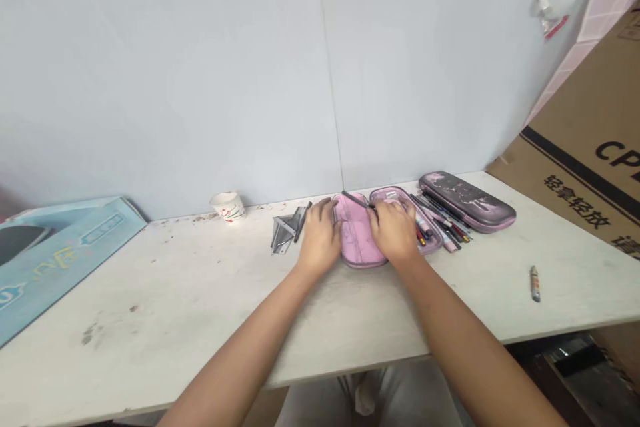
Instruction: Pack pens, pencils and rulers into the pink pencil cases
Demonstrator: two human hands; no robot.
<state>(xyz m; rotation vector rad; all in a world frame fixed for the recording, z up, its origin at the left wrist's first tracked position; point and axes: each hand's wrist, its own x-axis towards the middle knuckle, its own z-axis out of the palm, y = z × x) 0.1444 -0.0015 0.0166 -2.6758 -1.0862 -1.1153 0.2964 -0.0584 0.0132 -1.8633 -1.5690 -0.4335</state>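
The left hand (320, 230) is at one edge of the open pencil case (357, 240), the right hand (396, 228) over its middle, both grips unclear.

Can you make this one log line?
left hand: at left edge of pink pencil case; right hand: over its middle; case: open, pens inside; nearby: paper cup, dark case

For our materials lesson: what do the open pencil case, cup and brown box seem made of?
Open pencil case: probably fabric, matt, judging by its soft-looking pink lining; shell unclear. Cup: likely paper, smooth, thin-looking, with printed marks. Brown box: apparently matt cardboard, from its tan face and bold print.
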